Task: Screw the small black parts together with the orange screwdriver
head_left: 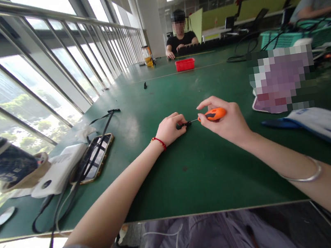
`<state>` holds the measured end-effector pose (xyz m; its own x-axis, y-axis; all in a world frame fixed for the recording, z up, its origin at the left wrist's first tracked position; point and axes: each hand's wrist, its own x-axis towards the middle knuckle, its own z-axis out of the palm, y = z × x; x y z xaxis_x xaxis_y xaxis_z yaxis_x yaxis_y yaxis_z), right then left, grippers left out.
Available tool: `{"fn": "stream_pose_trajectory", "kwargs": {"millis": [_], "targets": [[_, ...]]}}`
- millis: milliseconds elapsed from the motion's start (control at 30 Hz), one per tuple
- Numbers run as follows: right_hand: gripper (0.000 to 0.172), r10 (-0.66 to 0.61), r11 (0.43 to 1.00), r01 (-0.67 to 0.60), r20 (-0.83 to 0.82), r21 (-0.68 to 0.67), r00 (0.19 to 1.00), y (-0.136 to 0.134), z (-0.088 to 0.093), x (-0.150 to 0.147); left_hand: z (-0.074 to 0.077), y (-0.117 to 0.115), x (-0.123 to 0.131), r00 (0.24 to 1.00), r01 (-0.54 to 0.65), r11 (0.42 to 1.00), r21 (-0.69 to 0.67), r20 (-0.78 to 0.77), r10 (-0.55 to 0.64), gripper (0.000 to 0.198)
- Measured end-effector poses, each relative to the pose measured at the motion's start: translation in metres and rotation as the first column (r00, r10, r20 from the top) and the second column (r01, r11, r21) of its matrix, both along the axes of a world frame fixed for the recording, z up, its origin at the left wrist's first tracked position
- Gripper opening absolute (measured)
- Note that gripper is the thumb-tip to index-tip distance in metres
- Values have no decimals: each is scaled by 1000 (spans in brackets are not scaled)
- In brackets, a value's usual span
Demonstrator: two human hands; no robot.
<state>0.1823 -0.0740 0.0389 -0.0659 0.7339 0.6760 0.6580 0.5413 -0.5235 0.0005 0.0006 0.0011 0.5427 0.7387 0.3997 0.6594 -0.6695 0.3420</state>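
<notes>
Near the middle of the green table (174,184), my left hand (170,129) pinches a small black part (186,124) between thumb and fingers. What kind of part it is I cannot make out. My right hand (225,121) grips a screwdriver (217,113) with an orange and black handle, its index finger raised off it. The thin metal shaft points left, and its tip meets the black part or lies very close to it. My fingers partly cover both things.
Left are a phone (102,156) under a black strap, a white device (60,170) and a cup (3,160). Gloves (323,121) lie right, with a blurred purple-pink item (286,81) behind. Farther back are a red tray (185,65), a green basket (277,39) and a seated person (180,39).
</notes>
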Motion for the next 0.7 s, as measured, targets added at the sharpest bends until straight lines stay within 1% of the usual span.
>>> {"fn": "stream_pose_trajectory", "kwargs": {"millis": [100, 200, 300, 367, 467, 700], "targets": [[19, 4, 999, -4, -12, 41, 1000, 2, -1, 1, 0, 0, 0, 1000, 2, 1000, 0, -3, -2, 8], [21, 2, 1000, -2, 0, 18, 1000, 2, -1, 2, 0, 0, 0, 1000, 1, 1000, 1, -9, -1, 8], [14, -9, 999, 9, 11, -50, 1000, 1, -1, 1, 0, -1, 0, 1000, -1, 1000, 5, -9, 1, 7], [12, -10, 998, 11, 6, -60, 1000, 0, -1, 0, 0, -1, 0, 1000, -1, 1000, 6, -5, 1, 7], [10, -6, 999, 6, 7, -41, 1000, 0, -1, 0, 0, 0, 0, 1000, 2, 1000, 8, 1, -2, 8], [18, 0, 1000, 0, 10, 10, 1000, 1, -2, 1, -2, 1, 0, 1000, 8, 1000, 5, 8, -8, 7]]}}
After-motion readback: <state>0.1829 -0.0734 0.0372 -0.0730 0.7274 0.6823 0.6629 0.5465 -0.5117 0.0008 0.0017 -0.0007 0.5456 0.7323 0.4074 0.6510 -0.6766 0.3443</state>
